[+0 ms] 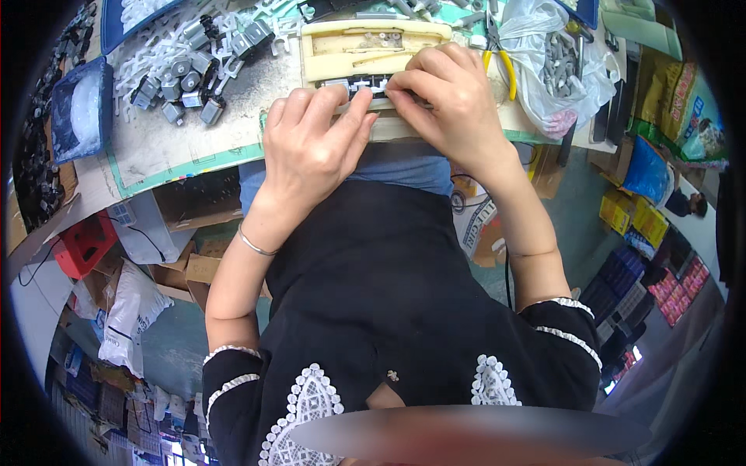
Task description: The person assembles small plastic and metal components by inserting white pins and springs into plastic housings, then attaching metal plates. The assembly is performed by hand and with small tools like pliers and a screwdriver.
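A small black plastic housing (357,81) with white pieces and a grey motor-like block lies at the near edge of a cream-coloured fixture (326,48). My left hand (315,144) is at its left end, thumb and bent fingers closed around the near side. At the housing's right end my right hand (454,101) has thumb and index finger pinched together. Whatever sits between those fingertips is hidden. Part of the housing is covered by both hands.
Grey motors (183,81) and white plastic pieces (144,58) are heaped at the left, beside a blue bin (81,109). Yellow-handled pliers (507,74) lie right of the fixture, next to a plastic bag (536,35) of grey parts. The table's front edge (190,172) runs before my body.
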Tool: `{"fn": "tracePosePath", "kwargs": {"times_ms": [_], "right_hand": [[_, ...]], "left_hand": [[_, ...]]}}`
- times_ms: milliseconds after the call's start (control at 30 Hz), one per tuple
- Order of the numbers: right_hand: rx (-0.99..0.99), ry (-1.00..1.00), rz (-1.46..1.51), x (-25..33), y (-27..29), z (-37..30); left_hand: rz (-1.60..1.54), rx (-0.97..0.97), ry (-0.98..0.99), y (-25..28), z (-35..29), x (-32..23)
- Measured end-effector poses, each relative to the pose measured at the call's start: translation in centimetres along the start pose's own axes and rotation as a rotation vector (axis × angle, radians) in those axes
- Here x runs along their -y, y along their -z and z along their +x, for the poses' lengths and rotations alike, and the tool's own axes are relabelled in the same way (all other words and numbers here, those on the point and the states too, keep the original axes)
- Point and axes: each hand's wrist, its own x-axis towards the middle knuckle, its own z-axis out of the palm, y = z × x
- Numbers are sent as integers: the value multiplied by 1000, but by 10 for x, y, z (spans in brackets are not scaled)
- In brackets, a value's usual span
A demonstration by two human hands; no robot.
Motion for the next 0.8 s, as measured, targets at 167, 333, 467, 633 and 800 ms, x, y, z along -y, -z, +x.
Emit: {"fn": "tracePosePath", "kwargs": {"times_ms": [167, 333, 467, 633, 800], "right_hand": [[62, 60, -90, 1, 3, 7], [147, 150, -199, 6, 13, 18], [224, 173, -236, 6, 16, 20], [138, 33, -39, -6, 22, 7], [120, 20, 24, -7, 17, 12]], "left_hand": [[73, -12, -50, -4, -1, 1], [100, -23, -96, -4, -1, 2], [92, -20, -94, -6, -2, 2], [77, -46, -128, -6, -6, -3], [103, 5, -164, -13, -2, -6]]}}
